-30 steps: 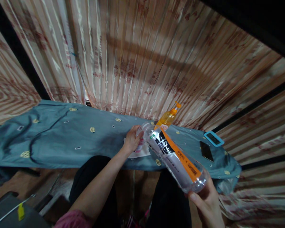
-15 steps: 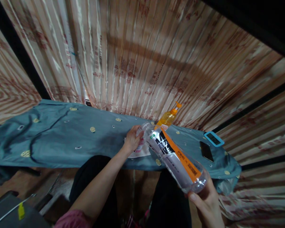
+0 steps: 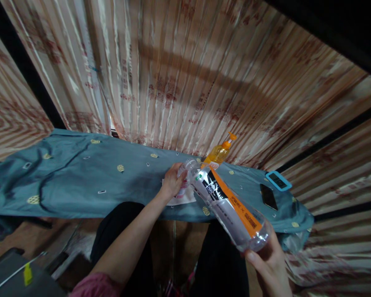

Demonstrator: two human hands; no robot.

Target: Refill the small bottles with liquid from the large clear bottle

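Observation:
A large clear plastic bottle with a silver and orange label lies tilted in the air, its uncapped-looking mouth up and to the left. My right hand is closed around its base. My left hand wraps a smaller clear container with pink print, right beside the bottle's mouth. Whether the two touch, I cannot tell. Under the small container lies a white sheet, perhaps tissue or cloth. The large bottle hides part of what stands behind it.
Behind the bottle stands an orange pump bottle. A dark phone and a blue-framed digital clock lie at the right of the teal patterned tablecloth. Striped curtains enclose the table. A grey chair-like surface is lower left.

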